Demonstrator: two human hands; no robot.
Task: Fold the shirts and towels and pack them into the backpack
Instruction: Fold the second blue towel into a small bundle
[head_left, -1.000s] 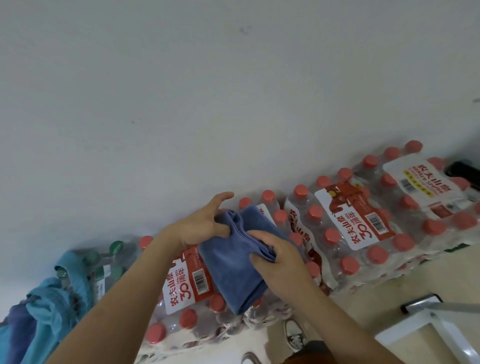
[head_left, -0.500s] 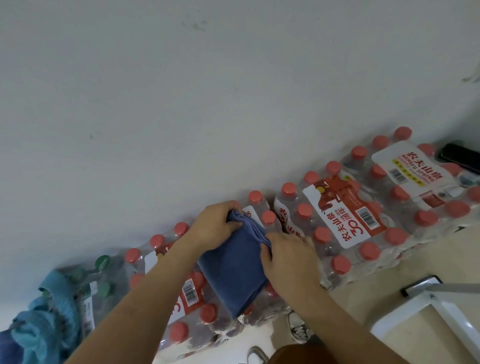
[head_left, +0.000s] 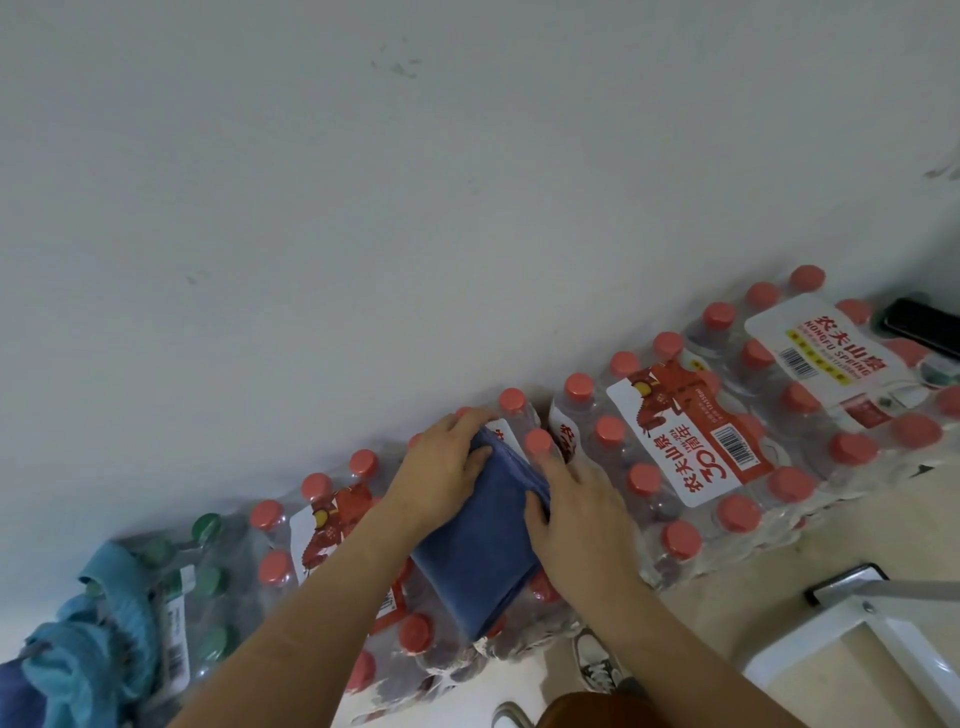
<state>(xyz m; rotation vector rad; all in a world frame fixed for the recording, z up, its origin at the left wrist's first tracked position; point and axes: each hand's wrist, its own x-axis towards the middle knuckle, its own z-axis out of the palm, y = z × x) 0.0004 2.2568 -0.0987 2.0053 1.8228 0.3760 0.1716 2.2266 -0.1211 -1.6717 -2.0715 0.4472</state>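
- The towel (head_left: 478, 551) is laid folded on shrink-wrapped bottle packs (head_left: 727, 441), a bumpy bed of caps and gaps. The fold could be dragged crooked or sprung open if one side is pressed harder than the other.
- Its near end lies close to the packs' front edge, so it could slip towards the floor if let go carelessly.
- The towel's far corner is covered by the left hand (head_left: 441, 467), whose fingers (head_left: 467, 421) are curled round it.
- The right hand (head_left: 576, 519) is laid along the right edge with its fingers (head_left: 556, 462) straight. Its thumb is on the cloth and nothing is gripped.
- The towel is thus held between both hands.
- No backpack is seen.
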